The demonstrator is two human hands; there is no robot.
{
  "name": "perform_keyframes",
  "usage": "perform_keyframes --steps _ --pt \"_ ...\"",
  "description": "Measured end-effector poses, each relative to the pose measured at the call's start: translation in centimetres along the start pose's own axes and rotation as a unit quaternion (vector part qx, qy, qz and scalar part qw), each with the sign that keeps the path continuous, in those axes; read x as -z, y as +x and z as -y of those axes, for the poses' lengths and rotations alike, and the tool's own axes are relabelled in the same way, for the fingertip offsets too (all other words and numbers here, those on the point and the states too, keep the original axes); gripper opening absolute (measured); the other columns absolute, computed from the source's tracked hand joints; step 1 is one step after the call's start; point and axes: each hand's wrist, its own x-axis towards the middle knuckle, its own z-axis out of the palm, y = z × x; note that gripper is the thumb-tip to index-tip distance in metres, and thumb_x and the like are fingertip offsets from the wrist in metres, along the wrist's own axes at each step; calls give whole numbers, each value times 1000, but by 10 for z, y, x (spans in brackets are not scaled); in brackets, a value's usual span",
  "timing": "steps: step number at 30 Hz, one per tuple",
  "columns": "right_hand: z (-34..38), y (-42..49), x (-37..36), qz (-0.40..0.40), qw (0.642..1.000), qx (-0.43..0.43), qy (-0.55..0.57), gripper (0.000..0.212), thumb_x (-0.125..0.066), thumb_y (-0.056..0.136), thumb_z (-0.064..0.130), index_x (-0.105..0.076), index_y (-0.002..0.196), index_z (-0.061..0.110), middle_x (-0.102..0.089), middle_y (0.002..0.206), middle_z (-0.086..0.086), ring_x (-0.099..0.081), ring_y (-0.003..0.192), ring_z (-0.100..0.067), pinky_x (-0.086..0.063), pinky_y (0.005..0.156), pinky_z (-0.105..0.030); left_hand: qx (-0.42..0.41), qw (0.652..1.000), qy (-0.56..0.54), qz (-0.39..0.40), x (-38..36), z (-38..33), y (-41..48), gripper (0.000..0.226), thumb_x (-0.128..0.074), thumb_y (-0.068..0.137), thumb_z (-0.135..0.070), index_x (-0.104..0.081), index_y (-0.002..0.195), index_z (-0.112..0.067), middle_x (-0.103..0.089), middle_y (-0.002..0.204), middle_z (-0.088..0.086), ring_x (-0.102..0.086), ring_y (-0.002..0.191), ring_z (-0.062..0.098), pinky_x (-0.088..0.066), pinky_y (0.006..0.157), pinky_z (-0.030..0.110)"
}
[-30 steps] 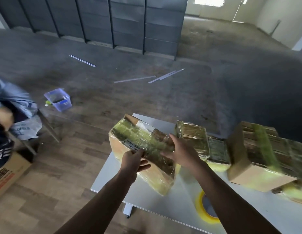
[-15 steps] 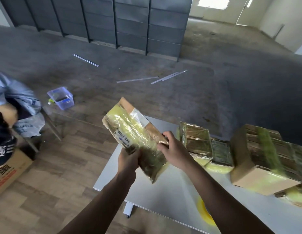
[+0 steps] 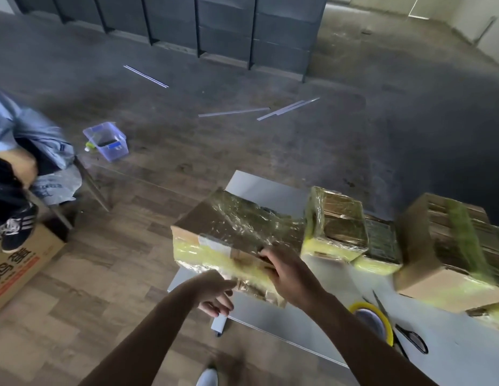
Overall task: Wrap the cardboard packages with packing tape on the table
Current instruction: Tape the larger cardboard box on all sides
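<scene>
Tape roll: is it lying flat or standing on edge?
Flat. The tape roll lies on the table with its hole facing up, beside the scissors.

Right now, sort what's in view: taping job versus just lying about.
Job: held package, right hand gripping it, left hand, tape roll, scissors, wrapped packages, table.
Lying about: plastic tub, metal strips, floor carton, shoe.
</scene>
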Motion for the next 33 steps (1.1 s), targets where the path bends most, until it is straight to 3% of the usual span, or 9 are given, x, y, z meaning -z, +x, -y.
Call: perform_keyframes --steps 6,8,11,14,18,20,26,30,33 --pt "-21 -24 -22 70 995 34 -61 39 -76 70 10 -55 100 22 -57 111 -1 -58 102 -23 -51 83 -42 -213 976 36 -31 11 -27 -7 23 -47 100 -20 -64 94 -5 -71 84 9 -68 71 15 -55 61 25" --pt "-27 -27 -22 90 993 23 -71 43 -77 70 17 -55 106 25 -56 115 2 -58 105 -21 -51 84 -41 -277 948 17 -156 18 -31 6 17 -51 98 -11 -66 90 -7 -70 81 9 -68 71 19 -54 64 32" --pt "-28 -23 -11 104 993 2 -57 43 -70 74 37 -55 114 30 -58 116 8 -57 106 -13 -47 90 -32 -303 856 200 -368 32 -26 31 21 -57 91 -10 -67 110 -9 -71 101 9 -68 90 27 -52 75 33" --pt "-23 -12 1 105 992 -63 -14 41 -61 85 41 -56 124 28 -58 119 8 -56 105 -7 -40 84 -19 -343 818 345 -305 28 -24 46 38 -58 90 -13 -61 127 -19 -60 129 3 -56 116 23 -48 91 35" --pt "-23 -3 -4 94 980 -161 74 29 -53 95 19 -60 124 19 -60 120 -2 -60 102 -11 -44 82 -18 -324 770 515 -194 -1 -25 58 44 -53 92 -20 -48 136 -20 -44 144 3 -33 135 27 -31 109 48" --pt "-25 -1 -8 109 976 -176 65 29 -50 95 12 -64 120 16 -63 117 -4 -58 101 -10 -42 83 -18 -298 743 561 -211 -13 -21 61 48 -57 89 -26 -44 136 -21 -41 143 4 -32 133 29 -27 109 48" --pt "-26 10 -5 93 977 -188 23 24 -47 95 10 -63 113 11 -63 110 -7 -59 99 -18 -46 81 -25 -285 772 521 -226 -18 -27 56 39 -58 88 -36 -49 121 -17 -46 125 5 -36 120 24 -34 103 44" --pt "-26 20 -2 43 982 -170 -70 34 -52 90 11 -59 123 7 -58 120 -13 -52 114 -27 -44 91 -34 -340 715 570 -217 -4 -28 53 31 -52 91 -24 -49 119 -11 -46 126 6 -38 120 24 -37 98 39" --pt "-21 33 4 70 968 -183 -157 53 -54 91 32 -42 140 17 -45 138 -10 -44 125 -28 -41 99 -40 -384 648 610 -246 9 -27 46 38 -59 87 -24 -53 122 -10 -46 135 11 -42 122 28 -39 96 43"
